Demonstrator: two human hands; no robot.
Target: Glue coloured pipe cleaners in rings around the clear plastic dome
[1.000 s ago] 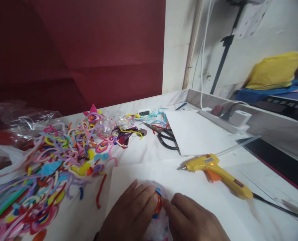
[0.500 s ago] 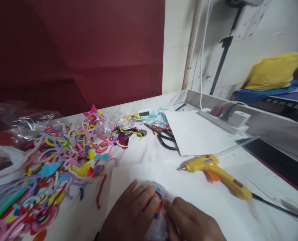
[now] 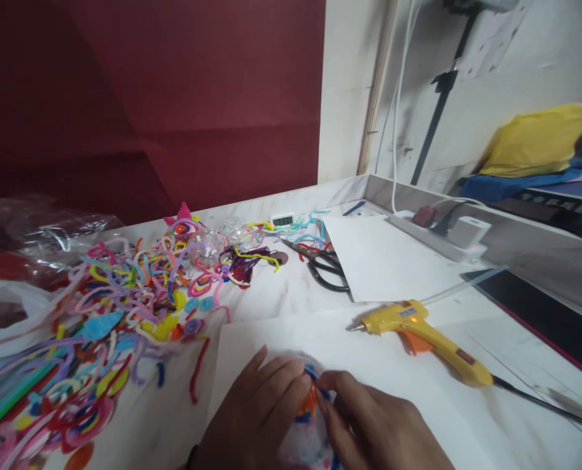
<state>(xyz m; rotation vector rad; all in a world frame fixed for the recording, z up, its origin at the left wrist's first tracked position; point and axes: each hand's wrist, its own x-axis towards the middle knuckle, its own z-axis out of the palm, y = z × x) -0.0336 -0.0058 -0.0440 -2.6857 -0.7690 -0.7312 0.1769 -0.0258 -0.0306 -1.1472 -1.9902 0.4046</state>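
Note:
At the bottom middle is a pale, rounded craft piece [image 3: 303,444] with orange and blue fuzzy strips on it, over a white paper sheet [image 3: 379,365]. My left hand [image 3: 259,411] lies over its left side, fingers curved round it and pressing near the orange patch [image 3: 308,403]. From the right, my right hand [image 3: 369,414] has its thumb and forefinger pinched at the blue strip along the edge of that patch. Both hands hide much of the piece. Just right of them a yellow hot glue gun [image 3: 421,336] lies on its side, nozzle pointing left.
A tangle of colourful pipe cleaners [image 3: 139,281] covers the left of the table. Black-handled scissors [image 3: 327,267] lie behind, partly under another white sheet [image 3: 389,261]. A small digital timer [image 3: 282,220], a power strip [image 3: 432,238] and a dark flat panel [image 3: 540,320] are farther back.
My right thumb and forefinger have shifted slightly up and right along the orange patch, uncovering more of it and the blue strip. My left hand stays nearly in place.

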